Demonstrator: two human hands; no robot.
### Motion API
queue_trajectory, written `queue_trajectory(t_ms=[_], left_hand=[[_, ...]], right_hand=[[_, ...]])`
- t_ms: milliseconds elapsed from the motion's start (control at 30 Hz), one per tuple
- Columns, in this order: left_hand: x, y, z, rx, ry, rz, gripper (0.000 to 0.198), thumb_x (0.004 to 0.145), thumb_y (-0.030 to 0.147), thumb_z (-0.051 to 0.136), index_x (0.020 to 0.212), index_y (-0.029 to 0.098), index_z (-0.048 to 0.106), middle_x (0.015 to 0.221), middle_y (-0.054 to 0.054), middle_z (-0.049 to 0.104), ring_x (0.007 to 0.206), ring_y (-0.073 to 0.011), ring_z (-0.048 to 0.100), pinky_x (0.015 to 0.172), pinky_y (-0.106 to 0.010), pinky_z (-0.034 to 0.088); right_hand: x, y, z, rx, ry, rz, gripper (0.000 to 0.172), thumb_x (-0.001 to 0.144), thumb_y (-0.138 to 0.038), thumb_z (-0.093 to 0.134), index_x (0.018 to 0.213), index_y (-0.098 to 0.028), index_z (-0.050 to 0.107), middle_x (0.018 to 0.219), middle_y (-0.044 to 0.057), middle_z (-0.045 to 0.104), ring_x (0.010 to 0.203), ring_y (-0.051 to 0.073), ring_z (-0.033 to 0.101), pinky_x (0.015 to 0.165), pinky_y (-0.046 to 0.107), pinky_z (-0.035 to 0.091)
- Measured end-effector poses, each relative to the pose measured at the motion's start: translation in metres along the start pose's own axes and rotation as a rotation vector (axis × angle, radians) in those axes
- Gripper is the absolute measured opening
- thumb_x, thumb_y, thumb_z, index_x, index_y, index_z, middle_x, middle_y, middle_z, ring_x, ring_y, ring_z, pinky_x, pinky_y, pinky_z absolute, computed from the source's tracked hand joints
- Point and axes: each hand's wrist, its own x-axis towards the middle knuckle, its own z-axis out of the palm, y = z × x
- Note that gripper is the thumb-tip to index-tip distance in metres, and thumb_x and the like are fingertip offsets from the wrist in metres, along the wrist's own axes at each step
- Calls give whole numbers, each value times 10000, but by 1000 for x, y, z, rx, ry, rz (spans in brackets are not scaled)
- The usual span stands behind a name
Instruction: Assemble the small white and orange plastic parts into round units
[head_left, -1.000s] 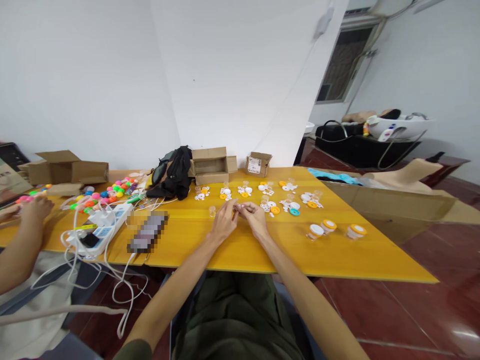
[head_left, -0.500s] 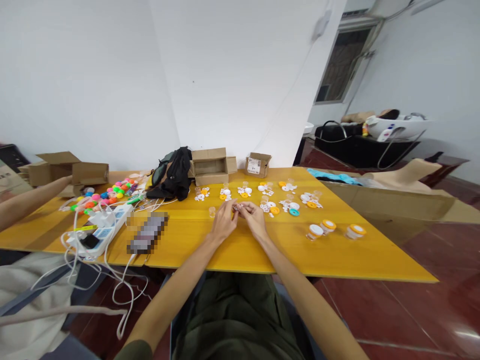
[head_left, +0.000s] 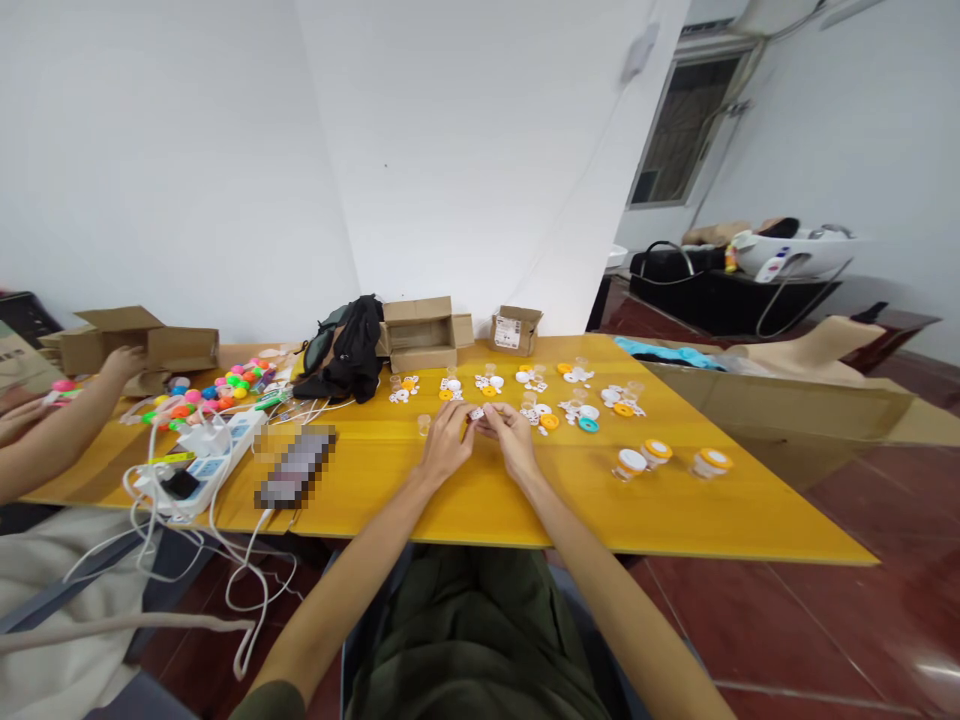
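Note:
Both of my hands meet over the middle of the yellow table. Between the fingertips of my left hand and my right hand is a small white disc with dark marks or holes. Each hand is closed on its edge, and the fingers partly cover it. Just left of my left hand stands a small clear cup. Beyond my hands lie little groups of white pieces, clear cups and coloured rings, among them an orange ring and a teal ring.
Several lidded jars stand on the right. A phone, a power strip with tangled cables and colourful balls lie left. A black bag and cardboard boxes line the wall. Another person's hand is at far left.
The white disc between my fingertips now shows more of its face; my hands barely moved. At far left, the other person's arms moved, and a second hand with a pink ball came into view.

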Motion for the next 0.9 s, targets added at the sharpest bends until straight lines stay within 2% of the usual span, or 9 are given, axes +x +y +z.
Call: queue_trajectory(t_ms=[300,500,733,900], left_hand=[[-1,-5,2,-60,-32,-55,194,972,162,496,1073,228,648,1010,-66,692,977,-197,664,876,-341,551],[1,-2,0,-99,-31,-96,170,990,213,496,1031,223,661,963,-64,697,919,-191,663,832,-307,536],[3,-1,-3,-174,-79,-253,182,997,257,477,982,222,656,933,-49,708,877,-189,651,808,-290,510],[4,-1,-2,-243,-92,-383,195,989,290,480,902,215,637,839,-26,693,794,-181,633,766,-274,487]], right_hand=[[0,1,-3,-29,-18,-9,486,616,-702,773,713,-235,678,659,22,723,668,213,705,650,331,585],[0,-1,-2,-57,-5,-71,430,636,-646,783,752,-238,710,663,5,705,615,172,640,608,300,531],[-1,-1,1,-89,-10,-113,402,649,-618,777,788,-243,735,719,21,729,659,188,633,631,316,516],[-2,-3,2,-123,-40,-129,375,669,-613,756,734,-244,732,711,24,729,661,191,622,636,319,507]])
